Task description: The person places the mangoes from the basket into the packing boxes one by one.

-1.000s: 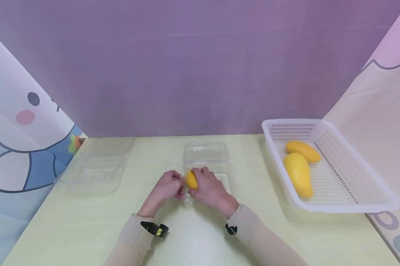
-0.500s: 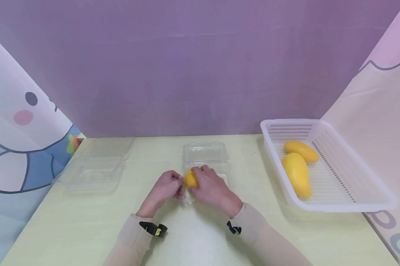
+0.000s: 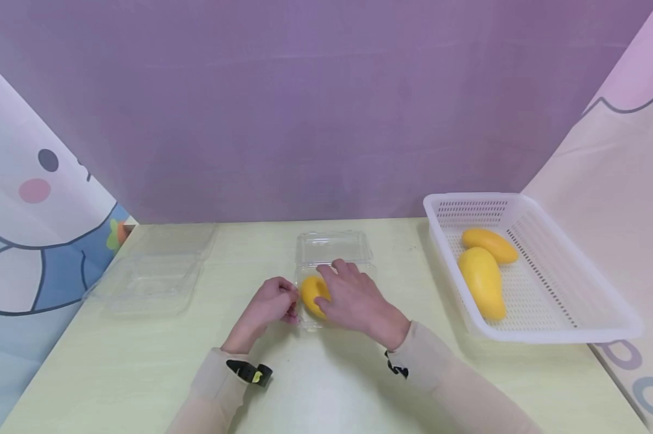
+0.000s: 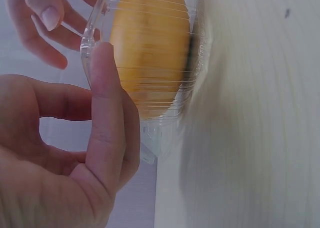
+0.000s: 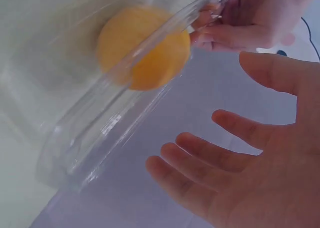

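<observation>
A yellow mango (image 3: 310, 294) lies in the left side of a clear plastic clamshell box (image 3: 334, 248), whose lid is folded back. My left hand (image 3: 268, 305) pinches the box's left rim between thumb and fingers; the left wrist view shows the fingertips against the ribbed wall, with the mango (image 4: 150, 52) behind it. Just above and right of the fruit is my right hand (image 3: 357, 303), its fingers spread and holding nothing. In the right wrist view those fingers (image 5: 195, 170) are apart from the mango (image 5: 142, 47).
A white perforated basket (image 3: 576, 247) with two more mangoes (image 3: 480, 283) stands at the right. On the left of the table lies another open clear plastic box (image 3: 158, 280). A purple backdrop (image 3: 326, 120) rises behind the table.
My right hand has let go of the mango and lifted slightly to the right, uncovering more of it. My left hand has stayed at the box rim.
</observation>
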